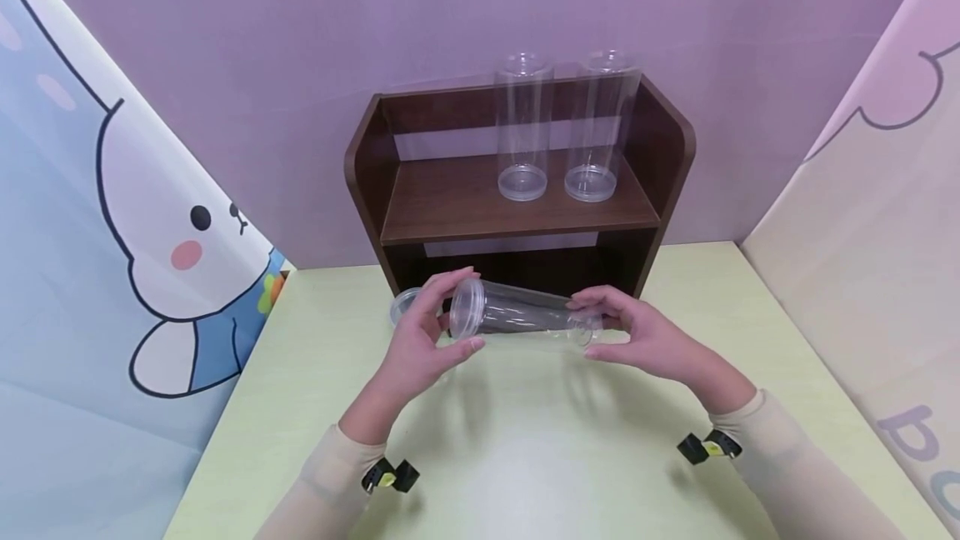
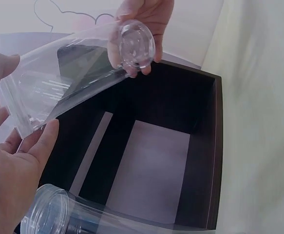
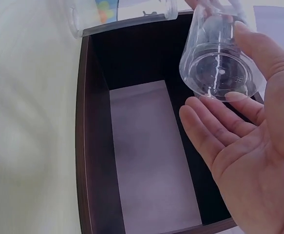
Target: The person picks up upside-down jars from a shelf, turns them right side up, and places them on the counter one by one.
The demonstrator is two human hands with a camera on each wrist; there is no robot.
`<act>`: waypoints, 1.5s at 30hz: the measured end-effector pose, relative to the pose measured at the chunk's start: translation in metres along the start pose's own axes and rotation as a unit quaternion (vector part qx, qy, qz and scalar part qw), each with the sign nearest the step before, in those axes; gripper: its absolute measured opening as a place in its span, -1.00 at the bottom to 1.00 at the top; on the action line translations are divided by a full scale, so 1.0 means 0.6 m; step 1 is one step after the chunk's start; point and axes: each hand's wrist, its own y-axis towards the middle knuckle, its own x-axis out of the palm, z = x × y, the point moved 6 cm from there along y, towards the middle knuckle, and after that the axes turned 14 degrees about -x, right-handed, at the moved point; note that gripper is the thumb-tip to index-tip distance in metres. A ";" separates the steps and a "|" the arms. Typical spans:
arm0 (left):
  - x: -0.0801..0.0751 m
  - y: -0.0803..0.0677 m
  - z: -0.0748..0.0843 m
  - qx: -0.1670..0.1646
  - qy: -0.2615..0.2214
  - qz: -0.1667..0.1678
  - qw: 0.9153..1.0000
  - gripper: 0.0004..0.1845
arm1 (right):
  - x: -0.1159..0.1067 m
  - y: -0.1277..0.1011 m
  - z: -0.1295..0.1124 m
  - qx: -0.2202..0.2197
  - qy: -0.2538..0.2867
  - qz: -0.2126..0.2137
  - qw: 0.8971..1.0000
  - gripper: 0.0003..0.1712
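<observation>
Two sleeved forearms rise from the bottom of the head view to the middle of the frame, where both hands carry a clear plastic tube (image 1: 521,317) lying on its side above the pale green table (image 1: 525,457). At centre left, the left hand (image 1: 420,348) curls thumb and fingers round the tube's wide, rimmed mouth. At centre right, the right hand (image 1: 645,340) supports the closed base, fingers fairly straight with their tips on it; the right wrist view shows that base against the fingertips (image 3: 239,100).

Just behind the left hand, another clear tube (image 1: 405,304) lies on the table, mostly hidden.

Further back, at the centre of the frame, stands a dark brown shelf unit (image 1: 517,198). Two clear tubes (image 1: 558,127) already stand upright side by side on the right half of its upper board, leaving the left half bare.

By the look of it, the work is about halfway: two tubes stand shelved, one is in hand, one lies waiting.
</observation>
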 end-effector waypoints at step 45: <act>0.020 0.032 0.022 -0.058 0.265 -0.014 0.962 -0.20 | 0.032 -0.020 0.035 0.042 -0.094 -0.038 0.994 -0.30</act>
